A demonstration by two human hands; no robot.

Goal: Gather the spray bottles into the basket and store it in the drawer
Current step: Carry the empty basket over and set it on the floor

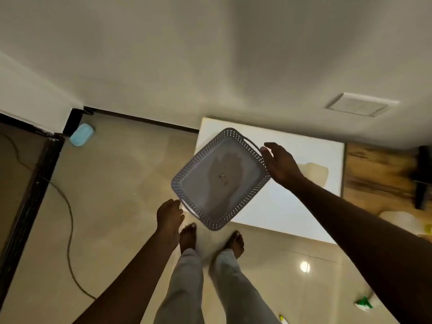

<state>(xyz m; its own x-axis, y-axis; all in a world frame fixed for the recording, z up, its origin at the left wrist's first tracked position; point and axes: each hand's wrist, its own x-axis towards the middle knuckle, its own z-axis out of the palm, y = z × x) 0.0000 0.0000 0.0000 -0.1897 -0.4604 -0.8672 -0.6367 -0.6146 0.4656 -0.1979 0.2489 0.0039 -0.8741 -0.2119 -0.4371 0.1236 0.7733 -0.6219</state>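
Note:
I hold a grey perforated basket (198,157) in the air with both hands, tilted, above the floor and the edge of a white top (308,155). Nothing lies inside it. My left hand (169,216) grips the handle at its near left corner. My right hand (280,164) holds the far right side by the other handle. At the lower right a green and white item (363,304), perhaps a spray bottle head, shows beside my right arm. A small yellow tip (282,319) pokes in at the bottom edge. No drawer is visible.
My bare feet (188,237) stand on a glossy beige tile floor. A wooden surface (378,174) with a dark object (423,178) adjoins the white top on the right. A blue object (81,134) and a cable (70,230) lie at the left.

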